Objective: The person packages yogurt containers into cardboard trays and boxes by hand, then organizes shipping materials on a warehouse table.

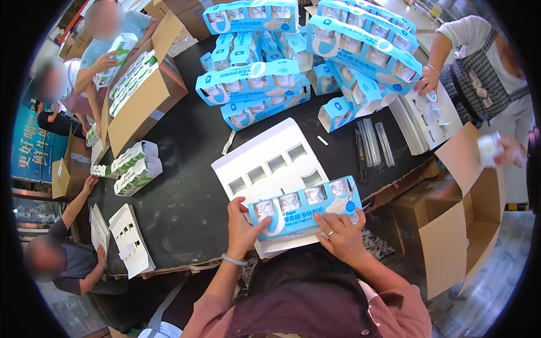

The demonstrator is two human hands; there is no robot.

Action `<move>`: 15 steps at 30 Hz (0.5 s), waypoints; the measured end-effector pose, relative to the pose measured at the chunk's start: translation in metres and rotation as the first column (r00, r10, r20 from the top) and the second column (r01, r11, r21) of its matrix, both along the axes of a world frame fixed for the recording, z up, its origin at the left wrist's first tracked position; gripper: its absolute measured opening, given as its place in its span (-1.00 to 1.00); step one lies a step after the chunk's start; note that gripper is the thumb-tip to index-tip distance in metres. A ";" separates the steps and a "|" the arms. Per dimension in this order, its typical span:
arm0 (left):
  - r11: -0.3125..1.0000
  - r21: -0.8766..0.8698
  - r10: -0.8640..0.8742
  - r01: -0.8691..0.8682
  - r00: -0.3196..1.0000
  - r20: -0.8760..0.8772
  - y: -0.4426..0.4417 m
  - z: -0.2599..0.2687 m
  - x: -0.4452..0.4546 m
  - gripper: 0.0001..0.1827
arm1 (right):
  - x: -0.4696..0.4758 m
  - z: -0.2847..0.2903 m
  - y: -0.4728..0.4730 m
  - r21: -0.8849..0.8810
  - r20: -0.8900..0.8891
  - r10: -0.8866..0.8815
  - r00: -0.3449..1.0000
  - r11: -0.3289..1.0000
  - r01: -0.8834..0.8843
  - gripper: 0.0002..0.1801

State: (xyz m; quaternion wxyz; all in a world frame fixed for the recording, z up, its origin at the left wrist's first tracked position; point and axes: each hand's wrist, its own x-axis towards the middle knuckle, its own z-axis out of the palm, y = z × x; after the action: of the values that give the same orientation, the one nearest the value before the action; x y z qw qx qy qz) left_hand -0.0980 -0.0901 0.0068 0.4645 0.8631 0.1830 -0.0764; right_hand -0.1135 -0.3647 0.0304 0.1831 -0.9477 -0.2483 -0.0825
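Observation:
A blue-and-white yoghurt carton sleeve (298,222), with several windows along its upper part, lies tilted before me. My left hand (245,230) grips its left end, thumb on the front face and fingers behind. At the lower right, my right hand (344,236) holds the sleeve with its fingers spread on the front panel. Crinkled, pale contents show through the windows. Beneath the sleeve is a stack of white die-cut cardboard blanks (270,143) with square cut-outs, reaching past the table's near edge.
Filled blue cartons (253,84) are piled at the back. Clear plastic strips (370,141) lie on the black table (181,228). An open cardboard box (444,245) stands at right. Co-workers (469,72) handle cartons and blanks at right and left; green-and-white packs (137,169) sit at left.

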 end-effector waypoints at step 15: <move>0.499 0.574 -0.819 0.650 0.571 0.065 -0.051 0.027 0.032 0.02 | 0.060 -0.016 -0.010 -0.021 0.102 0.420 0.902 0.907 -0.420 -0.73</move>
State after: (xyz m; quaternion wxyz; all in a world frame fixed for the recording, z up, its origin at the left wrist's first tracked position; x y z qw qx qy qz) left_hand -0.0656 -0.1410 0.0336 0.1740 0.9423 -0.2759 -0.0752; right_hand -0.0536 -0.3746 0.0147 0.1838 -0.8662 -0.4558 -0.0906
